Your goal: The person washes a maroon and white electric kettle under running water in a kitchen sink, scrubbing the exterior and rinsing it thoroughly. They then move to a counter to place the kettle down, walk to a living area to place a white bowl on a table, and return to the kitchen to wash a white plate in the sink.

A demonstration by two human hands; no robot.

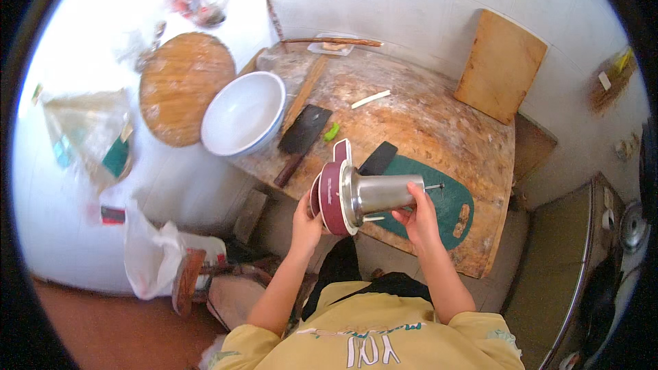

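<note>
Both my hands hold what looks like a soy milk maker head (336, 198) sideways above the table's front edge. Its cap is maroon with a pale rim, and a handle juts from its far side. My left hand (307, 226) grips the cap end. Fingers of my right hand (422, 216) support the steel cylinder (385, 192) near its right end. A thin shaft with a small blade (441, 185) sticks out beyond that end. Underneath lies a green cutting board (452, 205), partly hidden. A dark flat blade (379, 158) rests at its far left edge.
On the worn wooden table (421, 108) lie a cleaver (306, 128), a green pepper piece (332, 132) and a white stick (370, 99). A white basin (244, 113) stands at the left edge. A wooden board (501, 67) leans on the wall. A stove-like counter (555, 246) is right.
</note>
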